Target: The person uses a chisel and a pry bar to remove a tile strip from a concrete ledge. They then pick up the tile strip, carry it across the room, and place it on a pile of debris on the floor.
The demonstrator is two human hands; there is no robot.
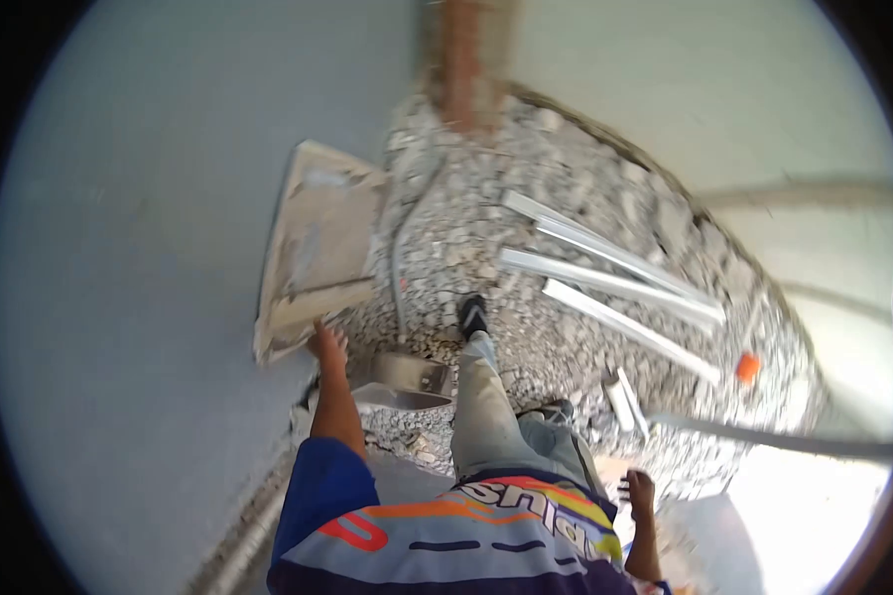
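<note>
My left hand [329, 343] is reached forward beside the wall, its fingers apart, right at the lower end of a dusty wooden-framed panel [322, 238]. The panel leans against the grey wall. Just below and right of that hand sits a shiny metal basin [412, 375] on the rubble. My right hand [639, 490] hangs low by my hip, fingers loosely spread and nothing in them.
Broken rubble [446, 228] covers the ground under my feet. Several pale metal profiles [615, 283] lie at the right, near an orange object [747, 368] and white tubes [622, 402]. A grey hose [399, 258] runs beside the panel. A brick column [463, 69] stands ahead.
</note>
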